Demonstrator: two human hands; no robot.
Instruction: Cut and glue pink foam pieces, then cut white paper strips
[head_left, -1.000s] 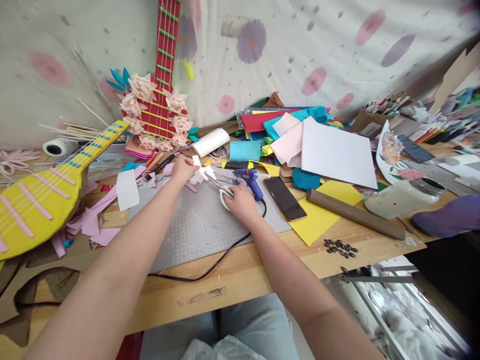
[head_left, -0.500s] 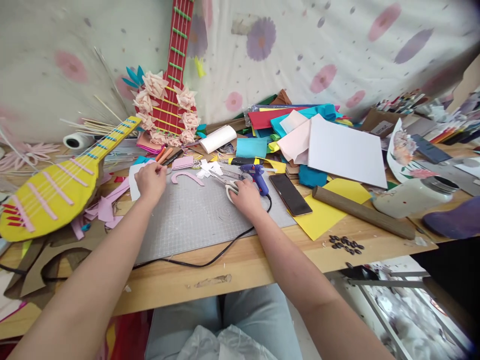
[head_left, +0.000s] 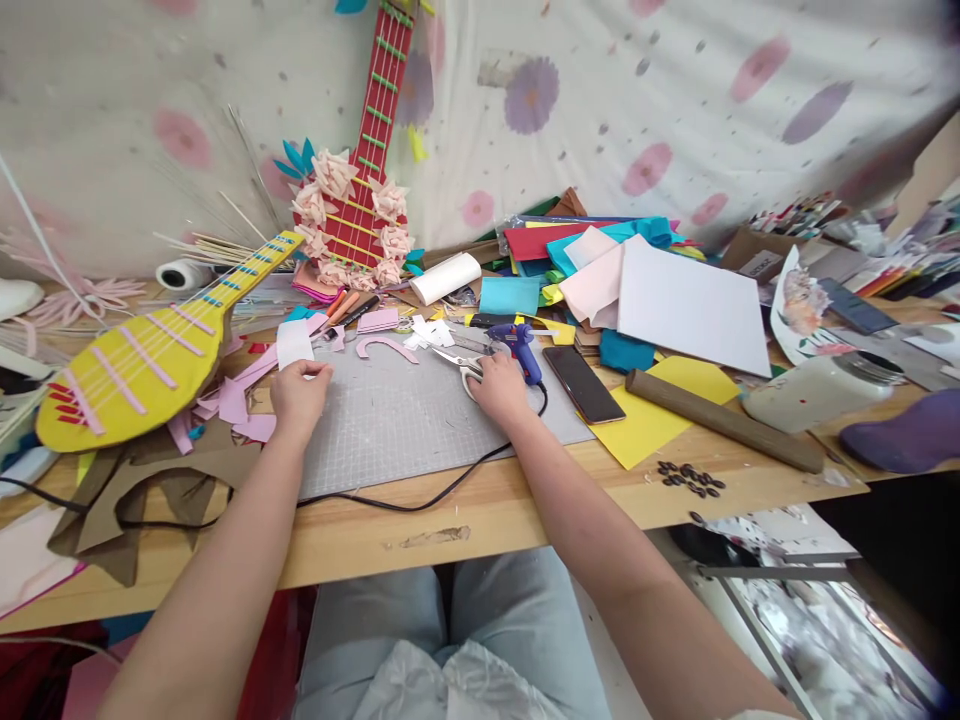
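My right hand (head_left: pixel 501 388) lies on the grey cutting mat (head_left: pixel 390 430), its fingers round the handles of a pair of scissors (head_left: pixel 454 360). The blades point left and stand slightly apart. Beside that hand is a blue hot glue gun (head_left: pixel 520 348) with a black cord. My left hand (head_left: pixel 301 396) is closed in a pinch over the mat's left edge; whatever its fingertips hold is too small to make out. Just beyond it lies a white piece of paper (head_left: pixel 294 343). Between the hands sit a curved pink strip (head_left: pixel 386 346) and white paper cutouts (head_left: pixel 430 332).
A yellow toy lute (head_left: pixel 135 375) and pink scraps (head_left: pixel 234 400) lie left. A red flower-trimmed guitar (head_left: pixel 356 225) leans behind. To the right are a phone (head_left: pixel 583 384), yellow sheet (head_left: pixel 664 400), brown roll (head_left: pixel 720 420), white jar (head_left: pixel 821 392) and several black pieces (head_left: pixel 690 478).
My left hand has drawn back toward me, so more of the white paper shows. My right hand stays on the scissors. The view has shifted slightly left.
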